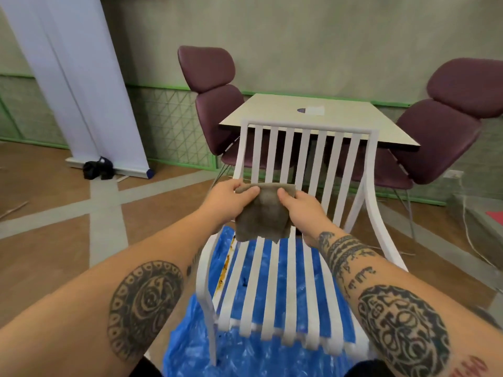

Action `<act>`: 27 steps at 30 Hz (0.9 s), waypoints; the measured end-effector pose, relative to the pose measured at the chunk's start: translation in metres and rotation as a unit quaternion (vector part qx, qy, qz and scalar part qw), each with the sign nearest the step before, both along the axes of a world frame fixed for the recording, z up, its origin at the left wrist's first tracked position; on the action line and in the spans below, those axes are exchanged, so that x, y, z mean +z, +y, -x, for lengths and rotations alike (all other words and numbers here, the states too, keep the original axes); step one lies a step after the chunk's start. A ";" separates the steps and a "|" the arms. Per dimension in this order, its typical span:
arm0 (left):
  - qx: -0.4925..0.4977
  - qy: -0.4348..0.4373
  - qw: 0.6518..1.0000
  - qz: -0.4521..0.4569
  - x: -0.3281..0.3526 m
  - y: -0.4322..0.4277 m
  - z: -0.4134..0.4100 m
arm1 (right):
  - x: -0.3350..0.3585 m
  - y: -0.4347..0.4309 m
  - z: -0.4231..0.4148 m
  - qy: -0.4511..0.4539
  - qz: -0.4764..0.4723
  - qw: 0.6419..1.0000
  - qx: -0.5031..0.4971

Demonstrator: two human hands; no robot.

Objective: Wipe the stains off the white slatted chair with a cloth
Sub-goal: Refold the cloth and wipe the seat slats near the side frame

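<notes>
The white slatted chair (307, 159) stands in front of me, its back towards the table. An orange-brown stain (225, 268) runs along the leftmost seat slat. A grey-brown cloth (262, 216) hangs in the air above the rear of the seat, held flat by its top corners. My left hand (230, 198) pinches the upper left corner and my right hand (302, 210) pinches the upper right corner. The cloth does not touch the chair.
A blue plastic sheet (245, 355) lies on the floor under the chair. Behind stands a beige table (272, 112) with two purple chairs (215, 85) beside it. A white roll-up banner (89, 91) and a black bag (98, 168) are at the left.
</notes>
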State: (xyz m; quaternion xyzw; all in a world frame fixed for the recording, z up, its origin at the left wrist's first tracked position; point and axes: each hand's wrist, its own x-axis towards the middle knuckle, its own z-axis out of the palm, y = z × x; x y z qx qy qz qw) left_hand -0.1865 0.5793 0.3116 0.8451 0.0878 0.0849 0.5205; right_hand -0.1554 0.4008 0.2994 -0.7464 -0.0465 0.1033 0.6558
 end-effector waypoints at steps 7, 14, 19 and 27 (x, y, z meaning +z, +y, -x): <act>0.141 -0.010 0.984 0.109 -0.043 0.029 -0.043 | -0.037 0.067 -0.036 -0.068 0.037 0.989 -0.125; 0.092 0.037 0.943 0.319 -0.041 0.051 -0.090 | -0.043 0.118 -0.079 -0.157 0.106 0.981 0.038; 0.098 -0.017 0.951 0.293 -0.047 0.090 -0.124 | -0.031 0.137 -0.126 -0.124 0.046 0.980 0.148; 0.260 -0.010 0.910 0.324 -0.117 0.139 -0.164 | -0.136 0.133 -0.181 -0.011 0.034 0.999 0.003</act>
